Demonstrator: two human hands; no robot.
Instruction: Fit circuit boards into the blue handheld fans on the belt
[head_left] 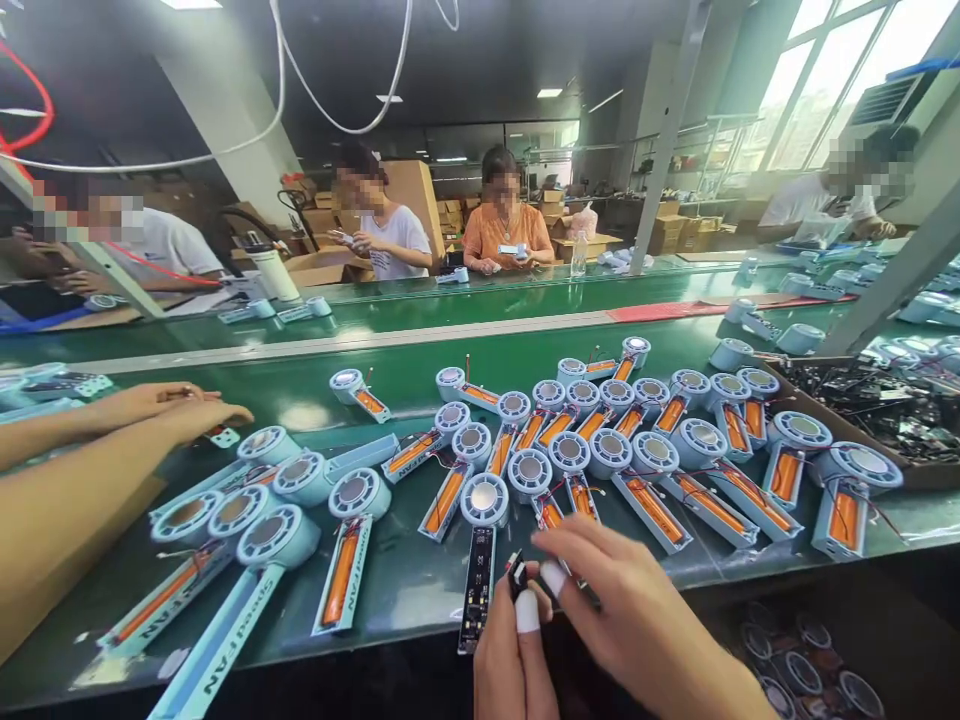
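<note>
At the near table edge, my left hand [517, 650] pinches a small black circuit board [517, 575] with a pale part on it, one finger wearing a white cot. Close beside it on the right, my right hand [637, 610] has its thumb and fingers drawn together; whatever lies between them is mostly hidden. It also wears a white fingertip cover. Just left of my hands lies a light-blue handheld fan [484, 498], its handle filled by a long black circuit board [477, 590]. Other fans [570, 452] behind my hands show orange batteries and thin wires in open handles.
A co-worker's arms [97, 450] reach in from the left over more fans [274, 535]. At right stands a carton [870, 400] of black boards. Across the green conveyor [420, 340], several people sit working. Round parts [799, 670] lie below the table at right.
</note>
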